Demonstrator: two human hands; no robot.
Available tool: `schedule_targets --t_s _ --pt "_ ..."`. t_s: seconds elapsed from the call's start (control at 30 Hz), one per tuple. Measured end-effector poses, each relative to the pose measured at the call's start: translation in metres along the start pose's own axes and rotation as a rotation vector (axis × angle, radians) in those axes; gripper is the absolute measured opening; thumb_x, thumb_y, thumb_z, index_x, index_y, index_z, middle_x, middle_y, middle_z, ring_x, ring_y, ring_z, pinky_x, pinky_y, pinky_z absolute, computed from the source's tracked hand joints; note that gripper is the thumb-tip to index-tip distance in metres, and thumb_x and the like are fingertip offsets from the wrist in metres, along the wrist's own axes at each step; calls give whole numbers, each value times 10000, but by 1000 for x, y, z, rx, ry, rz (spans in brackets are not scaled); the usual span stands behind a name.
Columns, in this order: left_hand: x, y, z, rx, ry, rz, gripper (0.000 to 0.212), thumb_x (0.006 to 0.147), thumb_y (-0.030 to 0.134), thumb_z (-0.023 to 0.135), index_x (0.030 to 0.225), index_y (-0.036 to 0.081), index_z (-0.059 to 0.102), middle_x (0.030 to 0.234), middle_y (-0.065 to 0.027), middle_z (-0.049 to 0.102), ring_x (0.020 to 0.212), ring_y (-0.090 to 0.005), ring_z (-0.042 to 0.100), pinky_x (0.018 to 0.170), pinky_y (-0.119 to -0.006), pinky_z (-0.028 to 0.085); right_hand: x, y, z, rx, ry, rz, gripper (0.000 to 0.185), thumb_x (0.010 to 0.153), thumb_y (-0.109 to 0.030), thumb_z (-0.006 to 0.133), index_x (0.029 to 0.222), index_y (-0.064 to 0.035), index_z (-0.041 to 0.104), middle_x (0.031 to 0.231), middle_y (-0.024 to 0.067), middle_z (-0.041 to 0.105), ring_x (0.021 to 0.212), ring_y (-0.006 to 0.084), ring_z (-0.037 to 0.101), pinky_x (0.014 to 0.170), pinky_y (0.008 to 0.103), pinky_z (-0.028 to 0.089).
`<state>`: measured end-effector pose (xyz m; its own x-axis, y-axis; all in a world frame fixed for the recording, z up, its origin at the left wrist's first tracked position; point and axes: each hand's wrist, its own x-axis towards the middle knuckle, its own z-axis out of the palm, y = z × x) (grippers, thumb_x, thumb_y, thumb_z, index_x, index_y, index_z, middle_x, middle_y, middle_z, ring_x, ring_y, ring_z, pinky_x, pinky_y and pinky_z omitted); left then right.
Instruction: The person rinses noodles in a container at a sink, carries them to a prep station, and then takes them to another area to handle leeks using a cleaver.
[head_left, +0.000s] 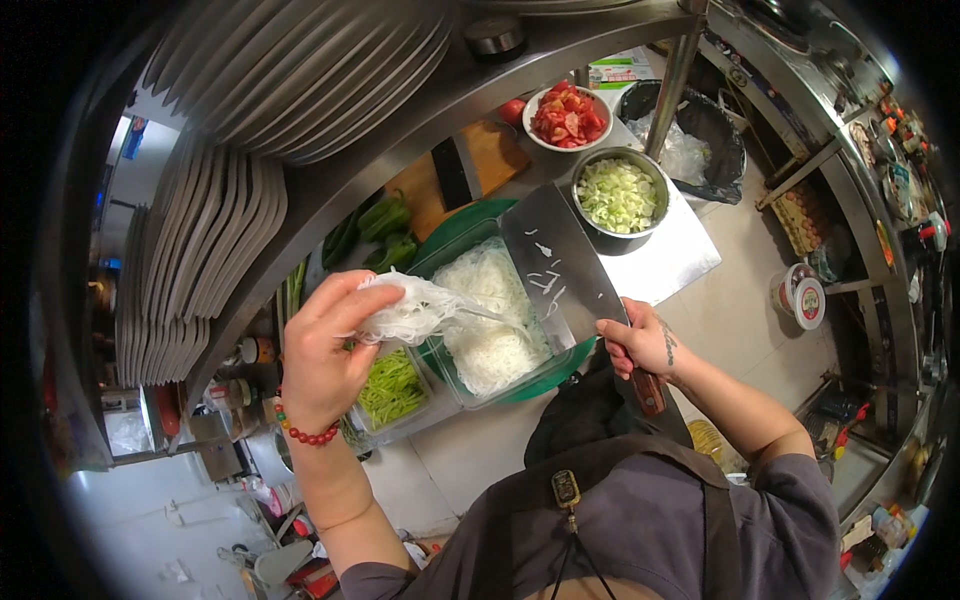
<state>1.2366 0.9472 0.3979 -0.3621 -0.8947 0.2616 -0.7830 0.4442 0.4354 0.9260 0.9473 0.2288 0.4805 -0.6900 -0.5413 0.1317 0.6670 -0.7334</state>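
Note:
My left hand (324, 341) grips a clump of thin white noodle strands (409, 309), raised over the left side of a clear plastic container (476, 397). A few strands trail from the clump towards the white noodles (495, 315) that fill the container. The container rests over a round green board (544, 386). In my right hand (649, 341) is the wooden handle of a Chinese cleaver (551, 262). Its broad blade stands above the container's right part, with short white strand pieces stuck to it.
Shredded green vegetable (391, 390) fills a tub at left. Green peppers (386, 221) and a wooden board with another blade (451, 172) lie behind. Rightward are a bowl of chopped tomato (568, 116), a pot of sliced scallion (619, 195) and a lined bin (694, 135). A plate-laden steel shelf (420, 127) overhangs the counter.

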Motion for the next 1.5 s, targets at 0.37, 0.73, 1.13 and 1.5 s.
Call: schedule_targets --t_s 0.37,0.73,1.13,1.5 --pt "-69 -108 175 -22 -321 -316 592 663 178 784 1217 199 576 1380 -204 351 1240 -362 398 1059 -423 323 -6 -2 9 3 18 27 95 894 -93 516 912 -34 443 564 13 416 408 103 415 394 272 383" --pt "-42 -59 104 -163 127 -81 213 720 -31 539 916 27 599 854 -130 572 937 -326 484 910 -399 396 0 -2 14 9 -20 57 88 907 -105 512 923 -63 437 547 6 401 382 100 402 377 269 384" --pt "-54 -79 118 -231 -219 -166 382 732 -57 499 1089 29 603 1135 -181 555 1133 -339 495 953 -381 409 10 -1 27 -94 -77 9 102 910 -108 508 919 -60 419 557 9 423 400 106 414 387 273 389" --pt "-62 -25 200 83 -277 99 567 921 321 443 1416 83 305 1505 -122 198 1380 -295 219 1083 -565 154 14 15 42 -272 -24 -20 100 856 -56 510 897 -4 437 516 41 470 388 129 467 380 278 393"
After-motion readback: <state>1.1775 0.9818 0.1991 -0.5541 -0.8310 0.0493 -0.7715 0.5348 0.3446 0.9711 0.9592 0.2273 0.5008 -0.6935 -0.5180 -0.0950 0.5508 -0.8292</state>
